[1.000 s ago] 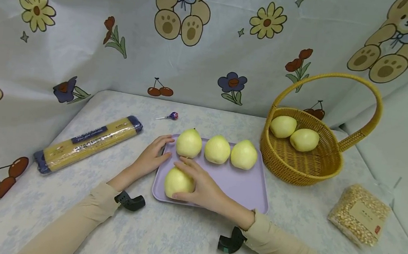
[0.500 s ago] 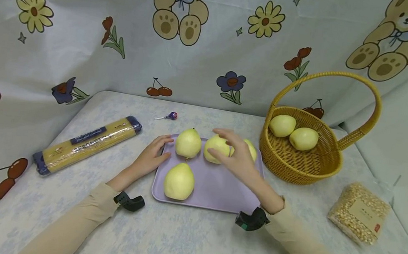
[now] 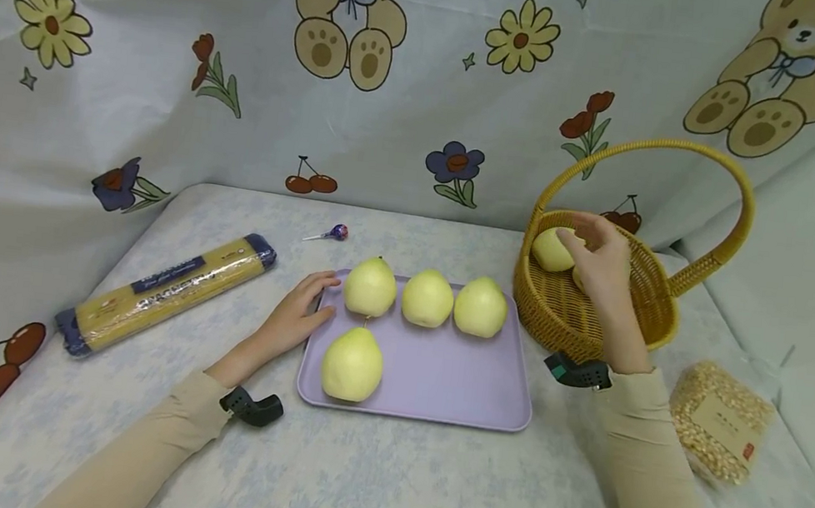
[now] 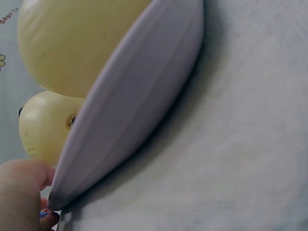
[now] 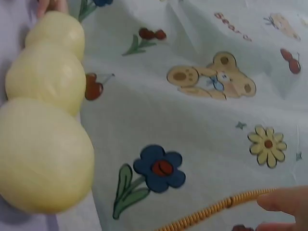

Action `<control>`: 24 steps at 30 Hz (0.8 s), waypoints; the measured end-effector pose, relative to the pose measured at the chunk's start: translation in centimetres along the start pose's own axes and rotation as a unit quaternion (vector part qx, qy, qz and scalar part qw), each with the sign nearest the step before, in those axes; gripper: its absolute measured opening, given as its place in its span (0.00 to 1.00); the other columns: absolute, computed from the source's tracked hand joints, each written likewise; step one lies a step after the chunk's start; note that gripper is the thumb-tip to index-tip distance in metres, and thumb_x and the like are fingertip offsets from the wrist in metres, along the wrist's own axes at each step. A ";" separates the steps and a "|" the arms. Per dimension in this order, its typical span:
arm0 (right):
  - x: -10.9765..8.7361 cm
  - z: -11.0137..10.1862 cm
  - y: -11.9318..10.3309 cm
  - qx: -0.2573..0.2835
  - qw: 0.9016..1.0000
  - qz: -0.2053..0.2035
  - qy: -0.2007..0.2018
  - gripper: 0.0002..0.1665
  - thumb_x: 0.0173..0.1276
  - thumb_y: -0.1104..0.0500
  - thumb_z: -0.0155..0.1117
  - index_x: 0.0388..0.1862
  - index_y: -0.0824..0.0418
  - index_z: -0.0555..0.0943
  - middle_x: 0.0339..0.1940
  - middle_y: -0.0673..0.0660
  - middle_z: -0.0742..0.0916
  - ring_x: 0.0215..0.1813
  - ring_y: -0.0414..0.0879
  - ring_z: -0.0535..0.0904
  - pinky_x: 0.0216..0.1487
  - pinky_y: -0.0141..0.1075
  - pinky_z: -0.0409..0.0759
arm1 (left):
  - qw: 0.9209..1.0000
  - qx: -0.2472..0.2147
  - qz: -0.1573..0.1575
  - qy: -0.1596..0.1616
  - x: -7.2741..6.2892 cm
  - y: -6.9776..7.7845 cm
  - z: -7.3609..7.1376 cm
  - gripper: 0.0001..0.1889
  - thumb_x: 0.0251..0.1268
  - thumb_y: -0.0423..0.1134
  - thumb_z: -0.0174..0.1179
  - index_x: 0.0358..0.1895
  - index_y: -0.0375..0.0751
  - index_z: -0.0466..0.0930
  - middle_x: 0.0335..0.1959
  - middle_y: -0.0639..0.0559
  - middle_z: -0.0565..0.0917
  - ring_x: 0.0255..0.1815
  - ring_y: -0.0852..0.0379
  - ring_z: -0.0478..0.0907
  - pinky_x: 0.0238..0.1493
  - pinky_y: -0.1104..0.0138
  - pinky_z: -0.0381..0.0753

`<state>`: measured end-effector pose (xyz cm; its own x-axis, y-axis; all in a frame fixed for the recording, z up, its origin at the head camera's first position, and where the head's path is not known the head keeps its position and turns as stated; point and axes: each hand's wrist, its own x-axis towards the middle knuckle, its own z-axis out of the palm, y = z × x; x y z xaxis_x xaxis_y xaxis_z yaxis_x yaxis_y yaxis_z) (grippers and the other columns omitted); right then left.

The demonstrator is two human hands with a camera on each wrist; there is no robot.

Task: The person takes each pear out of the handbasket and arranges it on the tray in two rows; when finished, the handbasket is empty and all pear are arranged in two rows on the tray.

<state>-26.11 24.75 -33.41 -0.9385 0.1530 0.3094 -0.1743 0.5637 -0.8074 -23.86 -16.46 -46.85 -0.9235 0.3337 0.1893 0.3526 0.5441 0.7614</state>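
Around the work, a spaghetti packet (image 3: 164, 298) is laid slantwise left of the tray (image 3: 454, 377), a lollipop (image 3: 338, 232) is seen behind it, and a bag of corn (image 3: 720, 424) is set to the right, near the basket (image 3: 540, 311). The basket is spanned by its tall handle (image 3: 744, 217), and its near rim is crossed by the right forearm. The right hand (image 3: 603, 264) is held over the basket, thumb and fingers spread apart; whether a pear is touched cannot be told. Inside, the left pear (image 3: 550, 250) is partly covered by the hand, and a second pear (image 3: 576, 280) is almost wholly hidden, so neither long axis can be read. The tray's left edge is touched by the left hand (image 3: 299, 309), its fingers loosely extended. On the tray, the front pear (image 3: 352, 369) is pointed stem-first away from the person, its long axis running front to back, towards the back-left pear (image 3: 370, 287), whose stem is shown at its top; beside that, a middle pear (image 3: 428, 299) and a right-hand pear (image 3: 480, 308) are lined up
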 end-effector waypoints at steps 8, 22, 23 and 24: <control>1.7 -3.2 3.7 -0.031 0.998 0.058 0.014 0.35 0.69 0.43 0.55 0.66 0.65 0.69 0.64 0.67 0.74 0.56 0.43 0.71 0.67 0.53 0.67 | 1.000 -0.005 0.006 0.001 -0.1 0.0 0.1 0.25 0.67 0.36 0.55 0.67 0.37 0.65 0.72 0.39 0.62 0.74 0.38 0.56 0.74 0.44 0.55; 2.7 -4.3 7.6 -0.038 0.993 0.091 -0.065 0.46 0.68 0.40 0.54 0.75 0.65 0.55 0.77 0.68 0.57 0.76 0.66 0.51 0.72 0.62 0.57 | 1.000 0.006 0.007 0.002 -0.1 0.0 0.1 0.25 0.67 0.37 0.55 0.67 0.38 0.65 0.72 0.40 0.61 0.74 0.38 0.57 0.73 0.42 0.56; 2.7 -4.3 7.8 -0.039 0.993 0.088 -0.071 0.46 0.69 0.41 0.54 0.75 0.66 0.54 0.77 0.68 0.56 0.77 0.66 0.50 0.72 0.63 0.56 | 1.000 0.007 0.007 0.002 -0.1 0.0 0.1 0.25 0.67 0.37 0.55 0.67 0.38 0.65 0.72 0.39 0.61 0.74 0.38 0.56 0.73 0.42 0.56; 2.8 -4.3 8.1 -0.040 0.993 0.086 -0.076 0.45 0.69 0.42 0.54 0.75 0.66 0.54 0.77 0.68 0.55 0.77 0.67 0.49 0.72 0.63 0.55 | 1.000 0.008 0.008 0.002 -0.1 -0.1 0.0 0.25 0.67 0.37 0.55 0.67 0.38 0.65 0.72 0.39 0.61 0.74 0.38 0.57 0.73 0.42 0.56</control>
<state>-28.86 33.20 -36.89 -0.9877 0.1308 0.0861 0.0104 0.6036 -0.7972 -23.82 -16.47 -46.92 -0.9186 0.3387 0.2037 0.3692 0.5516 0.7480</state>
